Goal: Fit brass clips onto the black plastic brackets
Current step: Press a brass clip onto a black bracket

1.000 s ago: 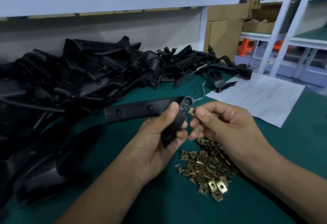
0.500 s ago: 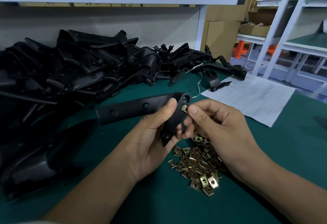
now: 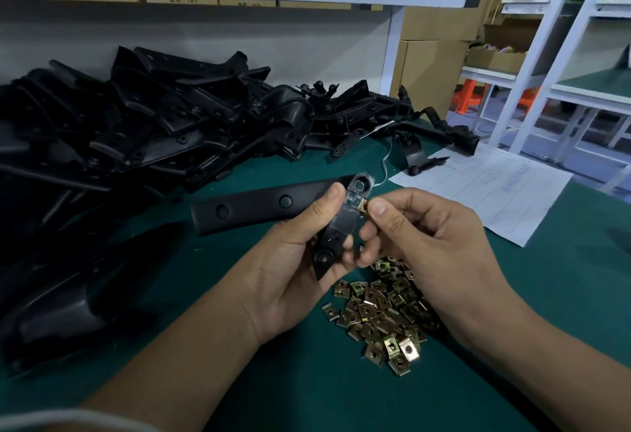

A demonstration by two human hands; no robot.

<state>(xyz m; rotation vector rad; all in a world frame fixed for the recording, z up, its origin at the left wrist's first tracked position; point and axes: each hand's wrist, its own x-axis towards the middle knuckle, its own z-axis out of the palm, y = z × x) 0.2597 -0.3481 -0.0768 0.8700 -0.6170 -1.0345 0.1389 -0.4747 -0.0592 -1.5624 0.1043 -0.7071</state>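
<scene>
My left hand (image 3: 300, 261) has its grip curled round the black bracket (image 3: 273, 204), thumb pressed near its upper eyelet, holding it above the green counter (image 3: 307, 390). My right hand (image 3: 426, 247) pinches a single brass clip (image 3: 364, 207) between thumb and forefinger, touching the bracket's edge just below that eyelet. The loose clips (image 3: 379, 312) lie heaped on the counter beneath my hands. More brackets (image 3: 153, 124) are piled at the left.

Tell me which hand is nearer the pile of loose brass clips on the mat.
Right. The right hand hovers directly above the clip pile, pinching one clip. The left hand holds the bracket just left of the pile.
</scene>
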